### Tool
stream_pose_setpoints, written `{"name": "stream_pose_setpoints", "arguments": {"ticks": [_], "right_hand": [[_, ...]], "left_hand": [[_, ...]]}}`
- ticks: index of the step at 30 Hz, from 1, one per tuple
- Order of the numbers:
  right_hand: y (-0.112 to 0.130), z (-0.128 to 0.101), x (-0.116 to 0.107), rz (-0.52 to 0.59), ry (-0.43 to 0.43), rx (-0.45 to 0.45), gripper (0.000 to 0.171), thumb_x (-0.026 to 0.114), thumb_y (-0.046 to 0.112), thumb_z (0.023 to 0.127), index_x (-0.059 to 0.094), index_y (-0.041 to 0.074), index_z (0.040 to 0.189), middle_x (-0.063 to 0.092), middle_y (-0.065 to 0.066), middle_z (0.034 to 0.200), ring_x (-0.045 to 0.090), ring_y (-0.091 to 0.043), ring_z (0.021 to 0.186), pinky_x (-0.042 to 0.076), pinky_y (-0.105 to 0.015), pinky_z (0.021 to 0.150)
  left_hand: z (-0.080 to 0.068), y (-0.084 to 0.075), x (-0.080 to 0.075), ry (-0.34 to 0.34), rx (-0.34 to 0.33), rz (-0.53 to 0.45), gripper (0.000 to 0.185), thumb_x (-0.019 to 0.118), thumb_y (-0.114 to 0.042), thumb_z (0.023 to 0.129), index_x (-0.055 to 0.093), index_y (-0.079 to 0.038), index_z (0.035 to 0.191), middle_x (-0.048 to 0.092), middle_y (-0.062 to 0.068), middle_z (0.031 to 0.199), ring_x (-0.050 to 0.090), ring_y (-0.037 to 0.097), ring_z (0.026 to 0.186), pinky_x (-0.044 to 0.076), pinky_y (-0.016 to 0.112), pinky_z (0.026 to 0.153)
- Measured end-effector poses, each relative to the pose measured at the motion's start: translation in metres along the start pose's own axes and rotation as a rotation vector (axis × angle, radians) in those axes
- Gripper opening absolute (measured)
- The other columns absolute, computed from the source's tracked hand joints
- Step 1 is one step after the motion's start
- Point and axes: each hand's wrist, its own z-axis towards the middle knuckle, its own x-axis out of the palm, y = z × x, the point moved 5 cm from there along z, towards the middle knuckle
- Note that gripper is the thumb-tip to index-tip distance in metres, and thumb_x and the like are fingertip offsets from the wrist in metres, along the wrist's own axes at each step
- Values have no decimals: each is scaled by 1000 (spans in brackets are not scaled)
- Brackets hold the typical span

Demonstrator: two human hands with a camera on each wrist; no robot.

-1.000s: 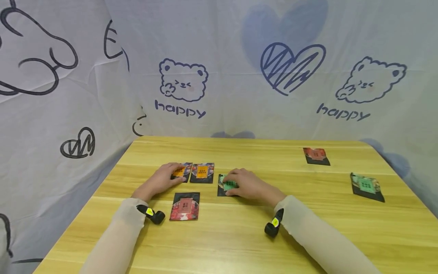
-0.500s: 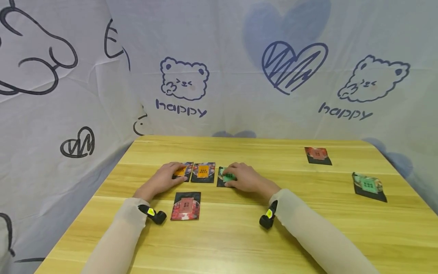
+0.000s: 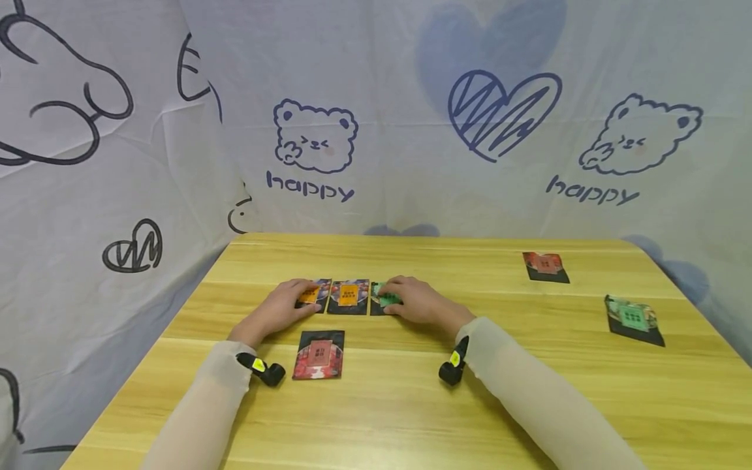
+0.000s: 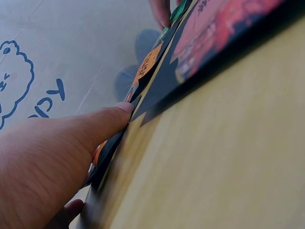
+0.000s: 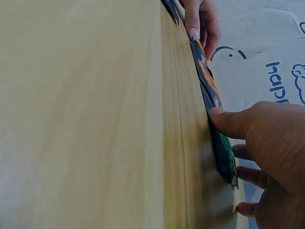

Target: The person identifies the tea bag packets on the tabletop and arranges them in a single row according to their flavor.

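On the wooden bench [image 3: 411, 405], the left hand [image 3: 281, 308] rests with relaxed fingers on the leftmost orange card [image 3: 313, 295], which lies just beside a second orange card [image 3: 348, 296]. Touching that card's right edge is a green card [image 3: 384, 299], under the right hand [image 3: 418, 301], fingers flat on it. A red card [image 3: 319, 354] lies nearer, between the forearms.

Bare table [image 3: 470, 424] lies between the card row [image 3: 348, 295] and far cards [image 3: 633, 318].
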Motion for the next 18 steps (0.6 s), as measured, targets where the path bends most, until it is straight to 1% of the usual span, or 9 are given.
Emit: {"name": "stream_pose_setpoints", "arguments": {"ticks": [6, 12, 18], "right_hand": [[4, 1, -2, 7, 1, -9, 43, 59, 32, 99, 55, 17, 140, 45, -12, 145, 43, -32, 132, 36, -49, 108], [3, 2, -1, 10, 3, -5, 43, 58, 34, 100, 55, 18, 140, 44, -12, 146, 41, -33, 134, 33, -49, 110], [5, -1, -5, 15, -29, -20, 41, 55, 34, 101, 56, 17, 139, 41, -15, 148, 37, -34, 136, 30, -52, 112]], "left_hand": [[0, 0, 0, 3, -6, -4, 59, 60, -42, 97, 47, -10, 145, 42, 19, 147, 36, 40, 135, 28, 57, 110], [-1, -1, -1, 8, -9, -5, 60, 60, -42, 97, 47, -10, 145, 42, 19, 146, 36, 40, 135, 29, 57, 110], [-1, 0, -1, 9, -15, -9, 60, 60, -43, 97, 47, -10, 145, 42, 19, 147, 35, 40, 135, 29, 58, 110]]}}
